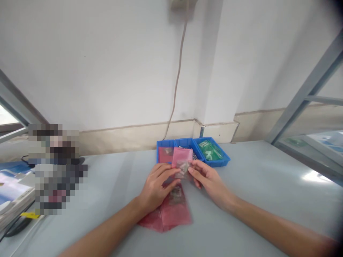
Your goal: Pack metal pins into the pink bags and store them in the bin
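A small clear plastic bag with pale contents I cannot make out is held up over the table, against a pink plastic bag. My left hand grips its left side, index finger across the front and thumb below. On the right edge, my right hand pinches it between thumb and fingers. Beneath my left hand, several pink bags lie fanned out and overlapping on the table, the top one with small parts inside.
Behind my hands stand three blue bins: the left bin with a pink bag, the middle bin with small metal parts, the right bin with green bags. Cables and a white device lie at left. Metal frame bars rise at right.
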A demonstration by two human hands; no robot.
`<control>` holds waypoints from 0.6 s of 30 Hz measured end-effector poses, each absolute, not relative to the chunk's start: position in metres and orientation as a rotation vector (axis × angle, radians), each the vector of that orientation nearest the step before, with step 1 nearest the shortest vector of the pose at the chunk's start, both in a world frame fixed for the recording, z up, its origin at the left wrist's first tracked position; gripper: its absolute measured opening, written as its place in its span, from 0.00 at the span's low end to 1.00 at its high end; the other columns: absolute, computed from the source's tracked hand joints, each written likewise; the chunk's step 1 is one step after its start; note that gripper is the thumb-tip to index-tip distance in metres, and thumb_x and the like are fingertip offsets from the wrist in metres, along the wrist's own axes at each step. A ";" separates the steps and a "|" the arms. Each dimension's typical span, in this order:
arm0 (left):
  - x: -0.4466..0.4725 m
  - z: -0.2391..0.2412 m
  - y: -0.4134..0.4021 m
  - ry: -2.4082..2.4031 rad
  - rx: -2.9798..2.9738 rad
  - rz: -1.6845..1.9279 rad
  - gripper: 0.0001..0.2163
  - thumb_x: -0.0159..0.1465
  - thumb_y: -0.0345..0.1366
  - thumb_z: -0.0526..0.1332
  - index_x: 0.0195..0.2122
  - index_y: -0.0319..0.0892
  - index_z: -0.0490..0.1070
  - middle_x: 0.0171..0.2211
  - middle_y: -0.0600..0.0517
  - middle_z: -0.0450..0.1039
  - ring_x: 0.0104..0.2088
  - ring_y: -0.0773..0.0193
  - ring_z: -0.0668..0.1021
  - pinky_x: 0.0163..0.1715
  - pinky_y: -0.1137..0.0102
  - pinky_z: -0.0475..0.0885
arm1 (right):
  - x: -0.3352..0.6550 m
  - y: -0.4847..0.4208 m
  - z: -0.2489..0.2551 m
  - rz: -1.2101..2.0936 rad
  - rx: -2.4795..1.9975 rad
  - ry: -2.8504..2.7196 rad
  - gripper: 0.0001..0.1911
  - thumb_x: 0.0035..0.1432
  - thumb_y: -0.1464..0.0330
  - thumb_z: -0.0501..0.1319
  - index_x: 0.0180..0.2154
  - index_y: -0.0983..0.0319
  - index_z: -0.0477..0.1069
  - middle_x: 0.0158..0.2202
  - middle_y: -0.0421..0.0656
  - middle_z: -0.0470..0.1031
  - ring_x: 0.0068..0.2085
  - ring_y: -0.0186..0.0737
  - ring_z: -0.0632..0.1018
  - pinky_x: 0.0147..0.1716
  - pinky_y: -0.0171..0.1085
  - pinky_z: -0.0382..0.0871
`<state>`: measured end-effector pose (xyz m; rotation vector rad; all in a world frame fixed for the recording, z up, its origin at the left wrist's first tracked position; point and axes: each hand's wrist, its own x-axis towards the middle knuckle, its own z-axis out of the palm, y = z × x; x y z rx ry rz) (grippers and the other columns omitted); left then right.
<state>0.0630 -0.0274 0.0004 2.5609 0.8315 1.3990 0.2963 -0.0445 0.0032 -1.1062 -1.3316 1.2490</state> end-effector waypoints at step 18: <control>0.062 -0.005 -0.013 1.313 2.358 1.363 0.25 0.72 0.40 0.66 0.68 0.49 0.62 0.62 0.44 0.70 0.65 0.46 0.69 0.66 0.45 0.64 | 0.296 -0.047 0.003 1.206 -1.124 -1.525 0.20 0.68 0.47 0.63 0.42 0.58 0.77 0.32 0.40 0.77 0.27 0.36 0.70 0.28 0.36 0.65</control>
